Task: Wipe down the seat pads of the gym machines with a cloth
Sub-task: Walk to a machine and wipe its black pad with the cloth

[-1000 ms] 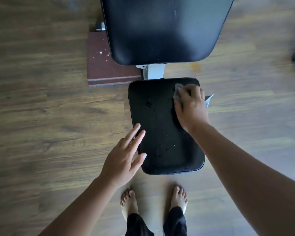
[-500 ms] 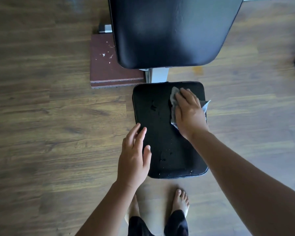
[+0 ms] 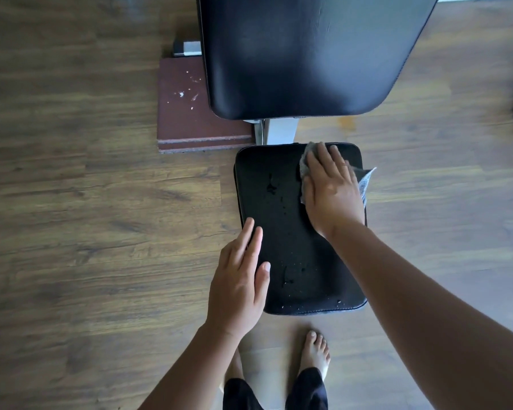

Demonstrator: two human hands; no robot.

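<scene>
**A:** Where's the cloth?

**B:** The grey cloth (image 3: 366, 181) lies on the upper right part of the black seat pad (image 3: 281, 232), just right of the frame's centre. The right hand (image 3: 332, 190) lies flat on top of it, fingers straight and close together, pointing toward the top of the frame. It presses down on the cloth rather than gripping it. One corner of the cloth sticks out past the pad's right edge, and a strip shows to the left of the fingers.

**A:** And the other hand?

**B:** The left hand (image 3: 239, 276) is also flat, fingers straight and together, and it holds nothing. It sits over the pad's left edge, with the fingertips and thumb above the black surface. I cannot tell whether it touches the pad.

**A:** Anything on the pad?

**B:** There are small wet-looking drops (image 3: 271, 184) left of its middle. More drops and pale specks lie toward its lower edge.

**A:** What's around it?

**B:** A larger black back pad (image 3: 302, 54) fills the upper centre of the frame. A pale metal post (image 3: 280, 131) shows between it and the seat pad. To the upper left of the seat pad, a reddish-brown block (image 3: 190, 113) flecked with white bits lies on the wooden floor (image 3: 86, 202). Its right side is hidden behind the back pad. At bottom centre, bare feet (image 3: 316, 353) stand just below the pad, one mostly hidden by the left forearm. Black trouser legs (image 3: 307, 392) show below them.
</scene>
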